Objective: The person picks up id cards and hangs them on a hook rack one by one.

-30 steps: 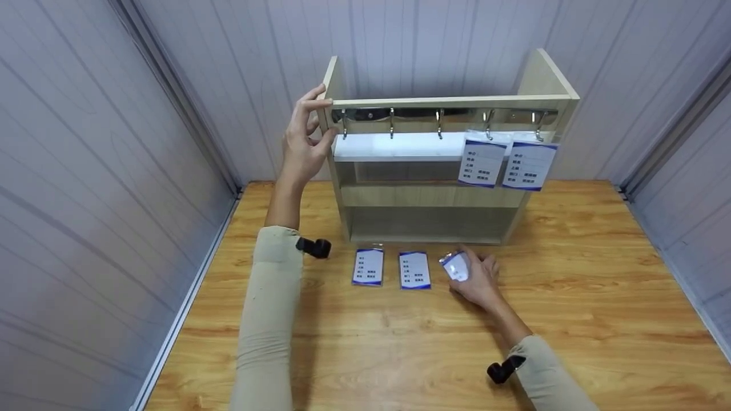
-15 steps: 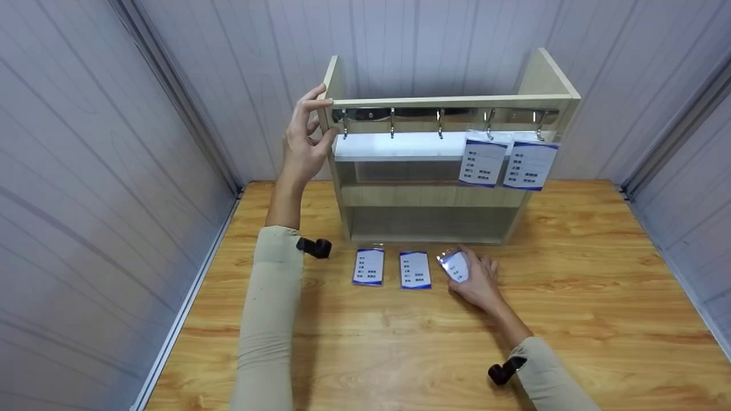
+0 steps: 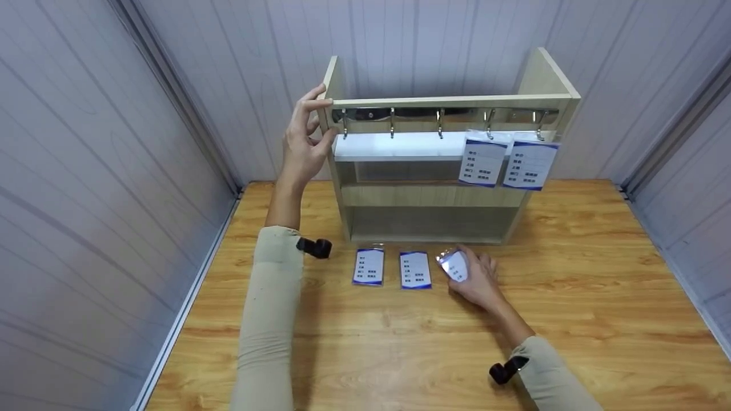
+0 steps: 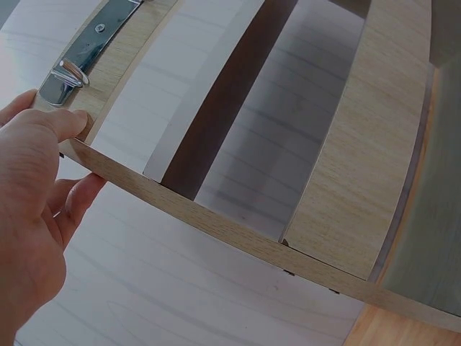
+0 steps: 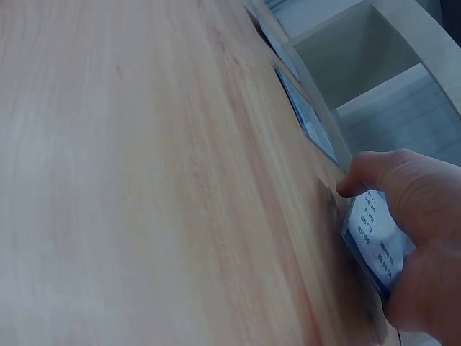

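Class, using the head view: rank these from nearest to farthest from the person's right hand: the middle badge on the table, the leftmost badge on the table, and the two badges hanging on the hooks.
1. Middle badge, just left of the right hand.
2. Leftmost badge, further left on the table.
3. Hanging badges, up on the shelf unit's hooks.

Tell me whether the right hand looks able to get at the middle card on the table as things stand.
Probably yes. The right hand already grips a card right beside the middle card, with only bare table between them. It would likely have to let go of its own card first.
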Demonstrator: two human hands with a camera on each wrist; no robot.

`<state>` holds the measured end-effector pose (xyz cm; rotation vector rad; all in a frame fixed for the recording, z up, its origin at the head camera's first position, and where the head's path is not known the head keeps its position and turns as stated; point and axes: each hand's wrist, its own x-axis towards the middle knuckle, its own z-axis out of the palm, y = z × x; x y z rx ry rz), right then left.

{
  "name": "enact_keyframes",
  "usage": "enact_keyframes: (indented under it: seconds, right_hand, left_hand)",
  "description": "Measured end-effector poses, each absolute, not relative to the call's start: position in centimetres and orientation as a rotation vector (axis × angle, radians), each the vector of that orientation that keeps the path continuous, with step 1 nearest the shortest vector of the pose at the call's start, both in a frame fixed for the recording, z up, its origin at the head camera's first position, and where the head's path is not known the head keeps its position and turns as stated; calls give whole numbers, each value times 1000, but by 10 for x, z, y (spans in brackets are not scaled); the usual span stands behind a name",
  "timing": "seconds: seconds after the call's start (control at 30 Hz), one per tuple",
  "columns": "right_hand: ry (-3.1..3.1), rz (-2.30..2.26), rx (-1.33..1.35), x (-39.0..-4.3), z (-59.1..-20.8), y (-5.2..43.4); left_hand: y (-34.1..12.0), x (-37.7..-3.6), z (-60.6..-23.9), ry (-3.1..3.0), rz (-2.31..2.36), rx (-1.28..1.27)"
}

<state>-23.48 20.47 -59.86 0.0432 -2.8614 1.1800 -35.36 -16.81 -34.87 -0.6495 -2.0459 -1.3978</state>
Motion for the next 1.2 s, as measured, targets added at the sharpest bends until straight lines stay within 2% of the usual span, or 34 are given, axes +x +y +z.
enact_keyframes:
  seconds: [0.27,0.73,1.2]
  right_hand:
    - [-2794,1225,125,-232,-601,208]
    - [-2806,909,262,-229,-590,217]
    - [-2567,836,485,-230,-593,213]
  left_hand:
    - [-167,-353,-348,-2045,-1401,-639]
    - [-168,-352,-349,-2042,-1410,-625]
    - [-169,-352,-349,-2050,-1391,-631]
